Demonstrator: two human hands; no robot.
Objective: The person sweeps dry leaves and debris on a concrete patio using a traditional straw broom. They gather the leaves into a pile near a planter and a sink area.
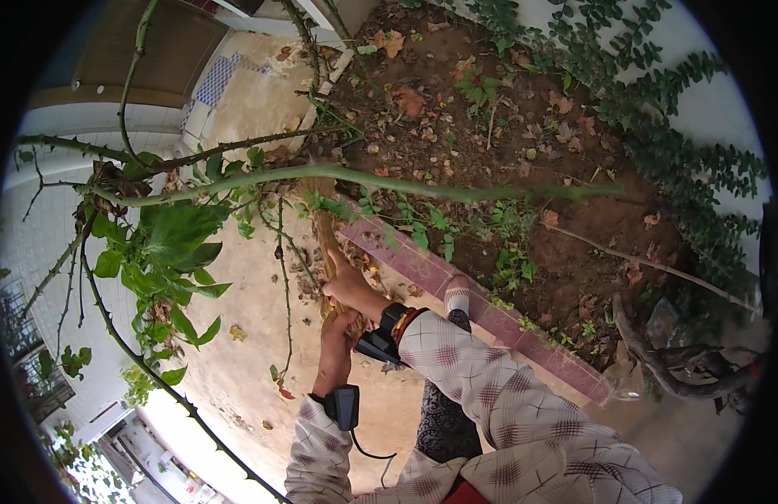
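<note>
Both my hands are closed around a straw-coloured broom [326,234], apparently a bundle of dry grass, that slants up and away from me. My right hand [352,285] grips it farther along. Close behind, my left hand [336,348] holds the near part, where some of the bundle shows past the fingers. The broom's far end widens and passes under a green thorny stem [389,181], so part of it is hidden. Dry leaves [308,272] lie on the concrete floor [237,378] beside the broom.
A tiled border [420,259] edges a soil bed [515,145] strewn with leaves. Thorny branches [174,403] with a leafy cluster [174,252] hang at the left. A creeper [666,145] covers the wall at right, above a twisted woody trunk [653,365]. My foot [457,296] is by the border.
</note>
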